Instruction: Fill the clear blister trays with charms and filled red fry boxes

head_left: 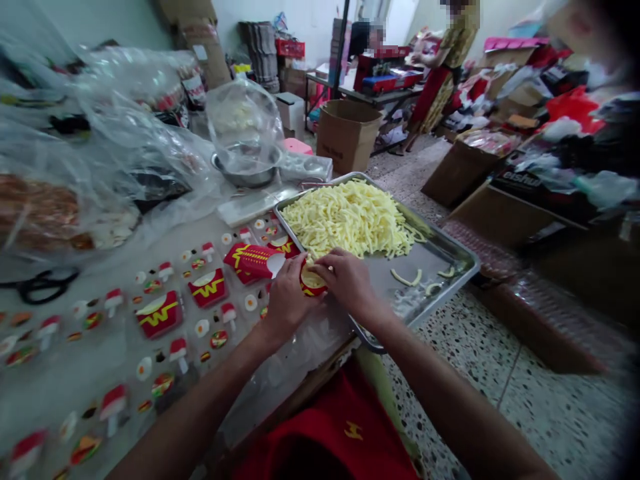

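Observation:
My left hand (287,303) is wrapped around a small red fries carton (313,291) with a yellow edge, at the near left corner of the metal tray (440,297). Pale yellow fry-shaped strips show in its mouth. Over that opening, the fingers of my right hand (347,280) are pinched on the strips. A large heap of the same fries (353,217) fills the tray's far side, with a few loose ones nearer. Left of my hands, a stack of empty red cartons (253,260) lies on its side. Filled red cartons (207,288) sit among small toy food pieces on the table.
Rows of toy ice pops (114,401) and other small pieces cover the table's left. Black scissors (47,285) lie at the left edge. Behind are plastic bags (125,133), a metal bowl (245,175) and a cardboard box (347,133). Another person (450,60) stands farther back.

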A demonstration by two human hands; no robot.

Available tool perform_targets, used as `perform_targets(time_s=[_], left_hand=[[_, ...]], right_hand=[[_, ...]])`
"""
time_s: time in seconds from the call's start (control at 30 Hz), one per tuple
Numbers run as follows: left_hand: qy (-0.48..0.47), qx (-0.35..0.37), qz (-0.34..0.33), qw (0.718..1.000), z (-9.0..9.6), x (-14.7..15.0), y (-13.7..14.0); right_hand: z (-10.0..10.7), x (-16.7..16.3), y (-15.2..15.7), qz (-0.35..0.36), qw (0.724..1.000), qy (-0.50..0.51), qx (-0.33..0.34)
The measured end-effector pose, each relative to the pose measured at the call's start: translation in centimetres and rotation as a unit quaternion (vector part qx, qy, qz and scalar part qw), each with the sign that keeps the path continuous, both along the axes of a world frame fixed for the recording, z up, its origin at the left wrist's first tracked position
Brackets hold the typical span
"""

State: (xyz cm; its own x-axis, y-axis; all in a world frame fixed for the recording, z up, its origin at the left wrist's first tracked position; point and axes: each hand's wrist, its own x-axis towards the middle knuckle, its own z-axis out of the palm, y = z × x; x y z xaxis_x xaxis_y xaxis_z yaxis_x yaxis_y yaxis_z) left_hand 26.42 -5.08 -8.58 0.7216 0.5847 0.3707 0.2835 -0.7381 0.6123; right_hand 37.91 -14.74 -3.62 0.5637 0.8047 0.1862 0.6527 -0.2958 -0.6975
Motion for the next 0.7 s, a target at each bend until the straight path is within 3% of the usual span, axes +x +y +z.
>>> perform_targets(time_s=[0.1, 0.27, 0.37, 0.47, 0.57, 0.7], left_hand=[[-0.014, -0.002, 0.027, 1.000, 0.0, -1.9, 0.6], [-0.036, 0.009, 0.085, 0.996, -0.3, -5.6, 2.2], [-0.058, -0.015, 0.132, 0.989, -0.8, -8.9, 4.0], [-0.079, -0.062, 0.151, 0.984, -0.9, -12.5, 5.9], [-0.099, -0.109, 0.169, 0.975, -0.2, -15.1, 7.3], [-0.111, -0.108, 0.154, 0.976, 1.1, -17.0, 8.6]], right_hand=[[-0.5, -1.5, 1.1, 0.070, 0.996, -0.061, -0.013], [-0.2, -6.4, 5.5, 0.053, 0.995, -0.047, -0.071], [0.8, -9.5, 8.4, 0.185, 0.974, -0.098, -0.086], [1.3, -10.4, 10.1, 0.312, 0.950, 0.001, -0.026], [1.0, -10.3, 10.9, 0.301, 0.947, 0.099, 0.055], [0.1, -12.1, 11.5, 0.271, 0.954, 0.093, 0.093]])
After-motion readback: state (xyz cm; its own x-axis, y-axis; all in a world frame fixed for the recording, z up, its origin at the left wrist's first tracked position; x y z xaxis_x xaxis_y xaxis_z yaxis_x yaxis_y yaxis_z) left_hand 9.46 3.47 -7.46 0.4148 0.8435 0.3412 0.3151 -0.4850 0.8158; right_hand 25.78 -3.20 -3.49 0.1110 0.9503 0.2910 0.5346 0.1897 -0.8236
